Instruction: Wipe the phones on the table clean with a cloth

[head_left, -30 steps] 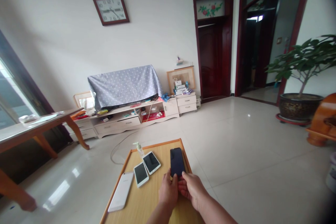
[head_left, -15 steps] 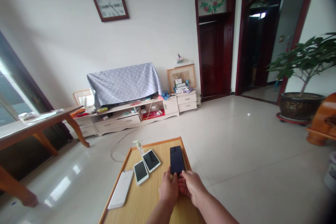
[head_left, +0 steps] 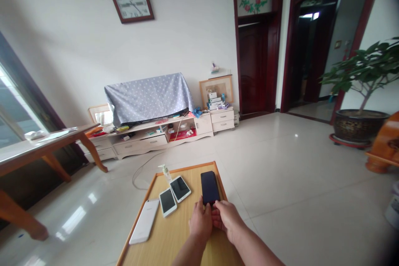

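Two-handed hold on the dark smartphone (head_left: 210,187), lower centre of the frame.
Your left fingers (head_left: 199,205) and right fingers (head_left: 219,205) grip its near corners, apparently steadying it; moving it would call for even pressure.

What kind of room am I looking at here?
Probably a home's living room: there's a wall clock, a low cabinet with drawers, and a large potted plant.

White wall (head_left: 190,37) — glossy pale floor (head_left: 268,170)

Three white phones (head_left: 145,221), one dark phone (head_left: 210,188), two hands (head_left: 200,220), one pump bottle (head_left: 166,173), one clock (head_left: 131,3)
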The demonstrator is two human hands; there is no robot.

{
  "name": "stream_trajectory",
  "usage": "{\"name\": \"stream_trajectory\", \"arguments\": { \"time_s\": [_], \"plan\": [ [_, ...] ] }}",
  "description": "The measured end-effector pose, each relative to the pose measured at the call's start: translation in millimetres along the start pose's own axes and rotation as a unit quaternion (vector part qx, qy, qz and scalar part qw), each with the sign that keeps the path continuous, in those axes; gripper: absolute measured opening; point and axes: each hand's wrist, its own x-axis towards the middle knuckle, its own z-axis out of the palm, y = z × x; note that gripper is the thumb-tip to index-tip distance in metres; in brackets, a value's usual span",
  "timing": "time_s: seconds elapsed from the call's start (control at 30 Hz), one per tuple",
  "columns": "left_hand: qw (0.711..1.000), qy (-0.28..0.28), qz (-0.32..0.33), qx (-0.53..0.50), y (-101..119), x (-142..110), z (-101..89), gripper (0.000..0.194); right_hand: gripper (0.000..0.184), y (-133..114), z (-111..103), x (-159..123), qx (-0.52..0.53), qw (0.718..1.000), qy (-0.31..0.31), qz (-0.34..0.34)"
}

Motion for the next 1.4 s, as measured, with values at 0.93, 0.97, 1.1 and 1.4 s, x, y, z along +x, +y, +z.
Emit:
{"name": "stream_trajectory", "arguments": {
  "time_s": [0.93,0.97,1.1,1.4],
  "plan": [
    [0.998,0.015,-0.031,-0.053,3.0,7.2,3.8,0.06,0.047,-2.6,-4.7,-4.0,-0.097,0.981,0.084,-0.148],
    [0.997,0.018,-0.028,-0.064,-0.1,7.6,4.8,0.062,0.046,-2.4,-4.3,-5.0,-0.099,0.978,0.087,-0.163],
    [0.991,0.042,0.005,-0.128,-16.6,3.1,2.3,0.061,0.035,-2.0,0.4,-16.2,-0.123,0.964,0.064,-0.228],
    [0.977,0.139,0.062,-0.151,-75.0,-31.0,-54.8,0.046,0.014,47.4,29.4,-91.8,-0.37,0.845,-0.139,-0.36]
  ]
}}
